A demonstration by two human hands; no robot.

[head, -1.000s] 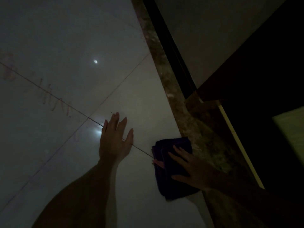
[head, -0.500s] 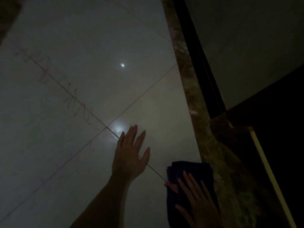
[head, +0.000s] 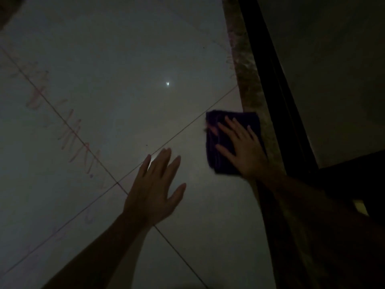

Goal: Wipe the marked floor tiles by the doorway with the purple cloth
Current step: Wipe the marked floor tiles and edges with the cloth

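Cloth (head: 233, 130) is lying folded at right centre of the head view, against the threshold (head: 250, 94); the right hand (head: 242, 148) is pressing it flat, fingers spread, likely for even pressure. Left hand (head: 155, 188) is bracing open-palmed on the tiles (head: 116, 59), probably taking weight. Marks (head: 68, 132) at left are awaiting wiping.

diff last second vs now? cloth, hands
The right hand, flat on the purple cloth, pushed it forward along the stone threshold, up to the grout line. No grip taken or released. The left hand stayed spread by the tile junction; the red marks remain unwiped.
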